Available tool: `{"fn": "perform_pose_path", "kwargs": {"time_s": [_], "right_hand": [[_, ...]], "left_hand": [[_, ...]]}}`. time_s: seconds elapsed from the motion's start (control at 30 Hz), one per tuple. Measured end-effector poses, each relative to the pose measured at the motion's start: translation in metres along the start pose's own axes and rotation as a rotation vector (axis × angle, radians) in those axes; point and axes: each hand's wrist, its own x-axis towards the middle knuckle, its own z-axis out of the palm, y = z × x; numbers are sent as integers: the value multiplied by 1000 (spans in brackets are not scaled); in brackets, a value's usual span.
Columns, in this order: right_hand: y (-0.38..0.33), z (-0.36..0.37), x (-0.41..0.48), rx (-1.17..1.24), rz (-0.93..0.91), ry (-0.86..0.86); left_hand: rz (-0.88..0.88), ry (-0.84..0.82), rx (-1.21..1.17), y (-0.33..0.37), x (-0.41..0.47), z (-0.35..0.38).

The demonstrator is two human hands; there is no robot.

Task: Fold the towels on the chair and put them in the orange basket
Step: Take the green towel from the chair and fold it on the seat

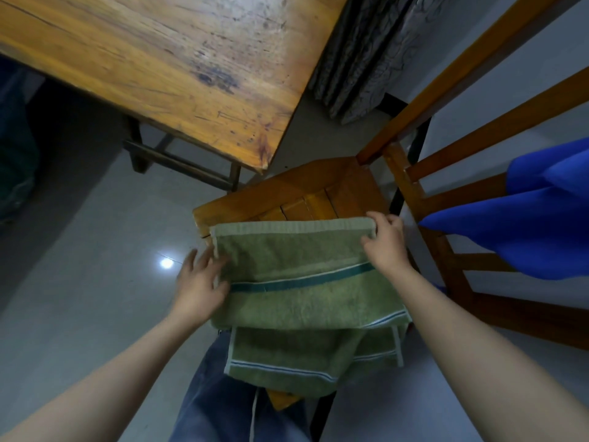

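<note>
A green towel (302, 282) with teal stripes lies partly folded on the wooden chair (306, 193) seat, its lower layer hanging over the seat's near edge. My left hand (200, 282) holds the towel's left edge, fingers spread and partly tucked under the cloth. My right hand (385, 244) pinches the towel's far right corner at the folded hem. A blue towel (522, 218) hangs over the chair's backrest at the right. The orange basket is not in view.
A worn wooden table (165, 68) fills the upper left, its corner close to the chair. Grey patterned cloth (363, 59) hangs behind. The chair's backrest rails (497, 122) run along the right. My jeans-clad legs (220, 397) stand on a shiny tiled floor (95, 282).
</note>
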Motion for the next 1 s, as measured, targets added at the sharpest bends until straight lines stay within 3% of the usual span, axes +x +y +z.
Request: {"fn": "perform_pose_path", "kwargs": {"time_s": [0.17,0.3,0.47,0.6,0.7,0.8,0.9,1.0], "right_hand": [[23,8,-25,-223,-69,-132],[35,0,-31,-473,-74,-65],[46,-17,-36,-382,-33,-238],[40,-46,-48,-227,-55,-112],[16,-74,-60,111,-29,145],[-9,-84,-62,247,2,319],[-17,-62,-37,109,70,238],[-9,-31,-2,-170,124,161]], "left_hand": [[-132,-167,-283,-1,-20,16],[-179,-64,-309,4,-14,15],[-233,-47,-423,12,-16,-3],[-92,29,-487,16,-34,-39],[32,48,-522,27,-43,-77],[104,120,-498,40,-36,-102],[76,219,-426,44,-6,-90],[-48,205,-340,35,30,-59]]}}
